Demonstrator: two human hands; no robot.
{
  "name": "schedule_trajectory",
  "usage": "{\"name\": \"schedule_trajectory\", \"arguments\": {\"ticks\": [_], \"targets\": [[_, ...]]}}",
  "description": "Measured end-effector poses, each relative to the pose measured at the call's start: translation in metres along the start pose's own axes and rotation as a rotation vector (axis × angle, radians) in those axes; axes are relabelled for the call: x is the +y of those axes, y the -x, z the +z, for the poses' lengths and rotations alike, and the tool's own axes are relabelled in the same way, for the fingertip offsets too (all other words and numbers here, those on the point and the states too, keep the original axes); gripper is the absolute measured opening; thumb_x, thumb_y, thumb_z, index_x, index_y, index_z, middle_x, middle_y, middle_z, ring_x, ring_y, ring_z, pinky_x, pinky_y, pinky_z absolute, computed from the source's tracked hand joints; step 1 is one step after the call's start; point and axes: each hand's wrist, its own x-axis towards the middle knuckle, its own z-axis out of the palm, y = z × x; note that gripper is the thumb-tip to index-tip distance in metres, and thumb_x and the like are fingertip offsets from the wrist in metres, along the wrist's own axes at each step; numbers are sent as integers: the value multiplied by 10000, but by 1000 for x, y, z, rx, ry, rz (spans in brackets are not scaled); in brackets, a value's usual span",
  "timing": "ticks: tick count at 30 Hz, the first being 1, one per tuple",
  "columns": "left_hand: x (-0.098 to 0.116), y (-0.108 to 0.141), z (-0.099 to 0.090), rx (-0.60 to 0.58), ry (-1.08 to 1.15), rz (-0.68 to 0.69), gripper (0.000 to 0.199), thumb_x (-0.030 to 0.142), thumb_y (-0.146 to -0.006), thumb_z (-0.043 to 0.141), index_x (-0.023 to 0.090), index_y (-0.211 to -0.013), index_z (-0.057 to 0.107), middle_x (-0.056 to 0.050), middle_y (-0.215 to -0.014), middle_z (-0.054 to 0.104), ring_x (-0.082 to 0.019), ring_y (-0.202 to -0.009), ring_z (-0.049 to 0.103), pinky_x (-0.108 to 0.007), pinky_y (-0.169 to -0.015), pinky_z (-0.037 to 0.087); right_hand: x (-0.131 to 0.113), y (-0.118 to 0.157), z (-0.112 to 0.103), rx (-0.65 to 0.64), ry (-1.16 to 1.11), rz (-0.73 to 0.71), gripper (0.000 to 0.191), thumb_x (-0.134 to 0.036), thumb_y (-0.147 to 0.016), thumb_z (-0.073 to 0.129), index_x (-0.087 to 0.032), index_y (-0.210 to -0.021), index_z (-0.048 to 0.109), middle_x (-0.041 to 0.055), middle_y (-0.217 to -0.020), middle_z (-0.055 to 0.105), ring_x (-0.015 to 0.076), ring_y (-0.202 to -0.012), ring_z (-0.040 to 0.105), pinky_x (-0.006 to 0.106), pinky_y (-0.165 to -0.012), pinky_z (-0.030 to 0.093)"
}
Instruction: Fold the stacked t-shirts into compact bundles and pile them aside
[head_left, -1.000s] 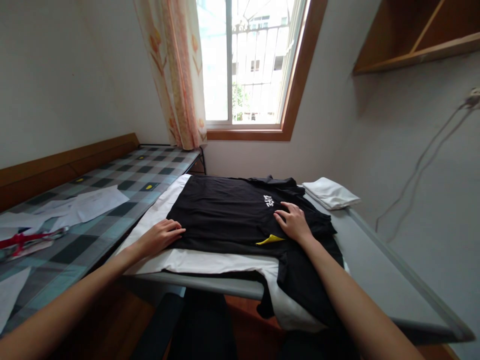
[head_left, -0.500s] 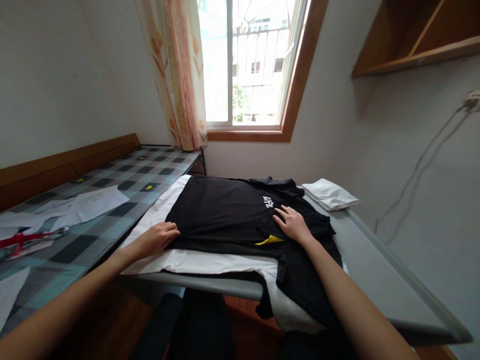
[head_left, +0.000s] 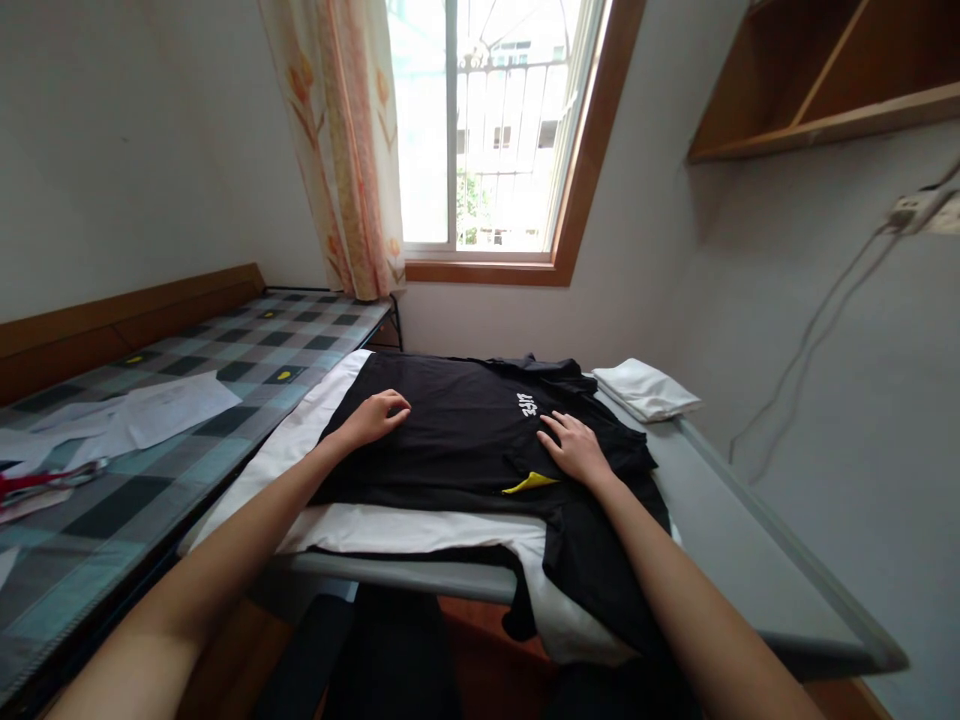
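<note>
We see the black T-shirt (head_left: 457, 430) lying flat on the desk (head_left: 750, 530), over a white garment (head_left: 427, 528). Our right hand (head_left: 576, 447) lies on it, fingers spread, just beside the white lettering (head_left: 526, 405). Our left hand (head_left: 372, 418) is over its left part, fingers curled together — whether they pinch cloth, we cannot tell. Folded white cloth (head_left: 646, 390) lies far right.

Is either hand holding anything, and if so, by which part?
Nothing is visibly held: the right hand rests spread on the black shirt near its white lettering; the left hand curls above it, no cloth visibly pinched.
</note>
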Motion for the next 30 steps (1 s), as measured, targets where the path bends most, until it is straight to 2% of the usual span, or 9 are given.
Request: {"name": "schedule_trajectory", "arguments": {"ticks": [3,6,8,12,15,19,24,28,30], "targets": [[1,-26,20,-45,-88,-73,447,466,-892,503,190,-1213,648,-108,-1302,608,-245,-1185,582,-358,-1031,429,1,0,0,12,-10,-6,591,-461,-968,398,-162,-1477,414,128,-1443,514,290,-1335,448,427,-1103,338],[2,-36,37,-96,-212,-175,555,517,-908,481,217,-1372,535,-119,-1489,455,-311,-1379,398,-499,-1132,292,0,2,0,5,-5,-1,578,-460,-967,395,-166,-1464,429,125,-1449,507,290,-1346,434,425,-1107,329],[1,-34,44,-106,-249,-213,578,543,-927,435,229,-1410,496,-113,-1530,403,-332,-1438,289,-578,-1148,201,-2,2,-2,-2,3,2,568,-461,-967,395,-179,-1458,439,120,-1456,500,286,-1353,423,425,-1109,324],[-2,-30,50,-104,-261,-239,593,574,-942,375,253,-1431,470,-79,-1545,387,-297,-1458,256,-557,-1169,169,-1,-9,-10,-57,19,-9,541,-506,-954,419,-211,-1394,523,131,-1416,530,314,-1300,465,469,-1054,378],[-4,-29,51,-103,-275,-243,596,585,-942,360,270,-1437,464,-59,-1548,384,-285,-1459,258,-543,-1174,177,8,-30,-17,-88,-47,17,508,-499,-960,417,-199,-1335,583,142,-1372,562,316,-1246,518,459,-1017,420],[-5,-30,51,-96,-276,-234,596,585,-942,359,272,-1438,466,-59,-1551,377,-286,-1460,256,-539,-1176,183,20,-67,-19,-102,-168,10,460,-429,-952,473,-160,-1296,616,154,-1348,585,276,-1241,544,379,-1049,410],[-2,-30,50,-100,-279,-239,587,574,-945,368,267,-1435,469,-62,-1549,380,-282,-1460,256,-539,-1176,180,14,-109,-14,-187,-295,-19,433,-390,-948,484,-158,-1284,631,119,-1316,628,237,-1236,563,320,-1061,400],[-2,-30,51,-93,-279,-239,591,575,-947,369,255,-1433,471,-61,-1547,384,-278,-1461,255,-538,-1177,181,6,-139,-10,-240,-266,18,461,-371,-958,460,-137,-1332,594,123,-1355,599,228,-1256,547,291,-1068,386],[-3,-30,52,-87,-279,-235,590,573,-948,369,251,-1432,473,-60,-1544,387,-276,-1460,256,-538,-1179,182,6,-152,-7,-262,-180,42,495,-394,-957,462,-164,-1387,547,123,-1402,559,244,-1301,503,320,-1093,361]]}}
